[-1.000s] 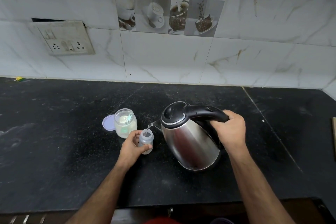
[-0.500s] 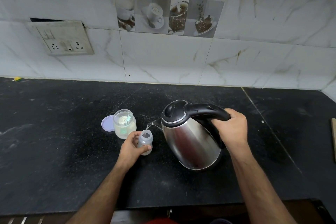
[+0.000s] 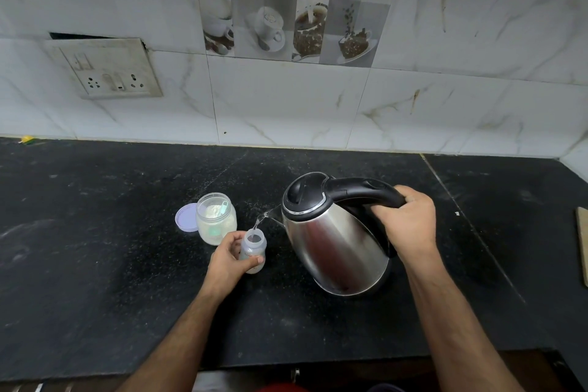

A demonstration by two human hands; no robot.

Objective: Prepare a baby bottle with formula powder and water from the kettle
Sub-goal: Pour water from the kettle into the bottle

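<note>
A black stone counter (image 3: 95,264) filled the lower half of the frame, and a white marble-look tiled wall (image 3: 477,41) filled the upper half. On the wall at upper left sat a grimy socket panel (image 3: 106,68), and at top centre a band of tiles printed with coffee cups (image 3: 286,16).

Right of centre, a steel kettle (image 3: 337,245) with a black lid and handle was tilted toward the left of the frame. The right hand (image 3: 409,226) was wrapped around the black handle, fingers curled under it. A thin stream of water (image 3: 261,219) ran from the spout down into the open mouth of the baby bottle (image 3: 253,251).

The left hand (image 3: 230,259) gripped that small clear bottle, which stood upright just left of the kettle, thumb in front and fingers behind it. The two hands were well apart.

Just up and left of the bottle stood an open glass jar of white formula powder (image 3: 216,223) with a pale green scoop (image 3: 224,207) inside. A lilac lid (image 3: 186,218) lay flat on the counter, touching the jar's left side.
</note>
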